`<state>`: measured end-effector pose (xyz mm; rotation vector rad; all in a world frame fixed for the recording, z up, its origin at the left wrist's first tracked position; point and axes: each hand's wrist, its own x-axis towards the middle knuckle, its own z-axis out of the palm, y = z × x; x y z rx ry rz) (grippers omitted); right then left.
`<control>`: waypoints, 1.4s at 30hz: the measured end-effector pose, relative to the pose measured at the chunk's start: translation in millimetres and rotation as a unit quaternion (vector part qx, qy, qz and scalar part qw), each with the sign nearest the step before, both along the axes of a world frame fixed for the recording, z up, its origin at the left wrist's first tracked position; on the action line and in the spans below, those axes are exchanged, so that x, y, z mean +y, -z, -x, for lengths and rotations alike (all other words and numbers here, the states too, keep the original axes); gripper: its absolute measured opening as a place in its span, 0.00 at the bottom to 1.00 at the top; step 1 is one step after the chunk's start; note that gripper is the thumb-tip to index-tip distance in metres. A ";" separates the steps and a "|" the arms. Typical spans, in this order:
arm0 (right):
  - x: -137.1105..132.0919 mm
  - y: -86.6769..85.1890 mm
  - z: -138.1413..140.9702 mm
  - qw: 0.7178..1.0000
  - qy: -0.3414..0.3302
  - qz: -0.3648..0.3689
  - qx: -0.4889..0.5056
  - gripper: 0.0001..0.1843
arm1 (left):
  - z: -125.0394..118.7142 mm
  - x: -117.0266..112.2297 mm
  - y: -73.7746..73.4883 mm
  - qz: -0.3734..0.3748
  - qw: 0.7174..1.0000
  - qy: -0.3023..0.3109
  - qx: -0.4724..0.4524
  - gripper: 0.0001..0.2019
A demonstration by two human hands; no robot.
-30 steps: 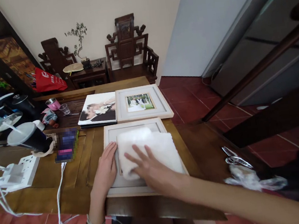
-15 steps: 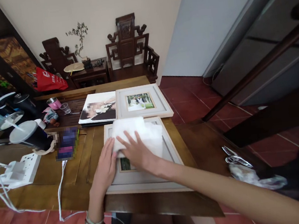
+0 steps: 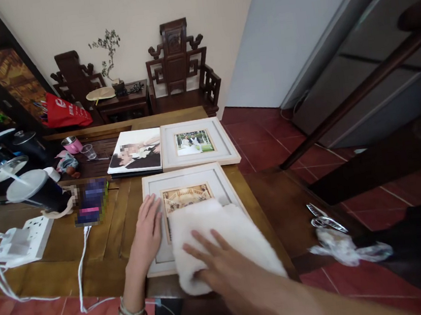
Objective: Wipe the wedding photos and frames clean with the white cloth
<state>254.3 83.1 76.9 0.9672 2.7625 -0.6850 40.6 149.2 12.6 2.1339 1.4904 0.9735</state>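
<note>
Head view: nearest, the right hand [image 3: 227, 273] lies with its fingers spread wide on a white, fluffy cloth [image 3: 238, 230]; whether its thumb pinches any fabric I cannot tell. The cloth spreads under and around that hand, covering the near right part of a pale wooden, rectangular picture frame [image 3: 184, 177] and overhanging its near rim. If the cloth bunches there, it could catch on the raised rim and drag the frame toward the near edge of the brown wooden table [image 3: 109, 272].

Across from it, the left hand [image 3: 149, 234] rests flat on the frame's left side, fingers together, gripping nothing. It looks like the main steadying point; should it slip, a hard push could skew the frame.

Left of that hand, a thin white cable [image 3: 80, 281] runs to a dark, flat phone [image 3: 92, 202]. A wrist snagging the cable could pull the phone, and a dark cup with a translucent lid [image 3: 41, 191] stands near it.

Beyond the 2 hands, a pale, photo-filled frame [image 3: 174, 128] lies close to the far rim; a forward shove could knock it.
</note>
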 end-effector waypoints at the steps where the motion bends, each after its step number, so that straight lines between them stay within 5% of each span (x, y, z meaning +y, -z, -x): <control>1: 0.2 0.4 -9.8 1.000 0.011 0.003 -0.010 0.18 | -0.2 0.8 1.7 -0.008 1.000 0.001 0.008 0.19; 5: 3.5 4.0 -29.0 0.999 0.021 -0.024 -0.013 0.18 | -1.6 0.9 3.9 -0.003 1.000 -0.005 0.030 0.20; 14: 11.0 -9.4 23.8 0.998 -0.046 -0.020 0.046 0.20 | 1.0 1.9 2.4 0.050 0.996 0.017 0.077 0.24; 19: 4.6 4.7 -22.8 0.999 0.013 -0.016 0.031 0.19 | 3.0 2.6 7.7 0.015 0.997 0.015 0.078 0.23; 24: 4.6 -0.7 -55.6 0.998 0.053 -0.021 0.012 0.17 | 2.0 3.1 11.0 0.007 0.997 0.007 0.075 0.23; 33: 6.6 -6.5 4.8 0.996 -0.041 -0.007 0.077 0.19 | 2.8 3.6 12.5 -0.016 0.996 0.007 0.085 0.23; 42: -16.0 7.6 -92.6 0.990 0.134 -0.039 0.016 0.22 | 8.0 6.6 19.5 -0.040 0.994 0.041 0.098 0.29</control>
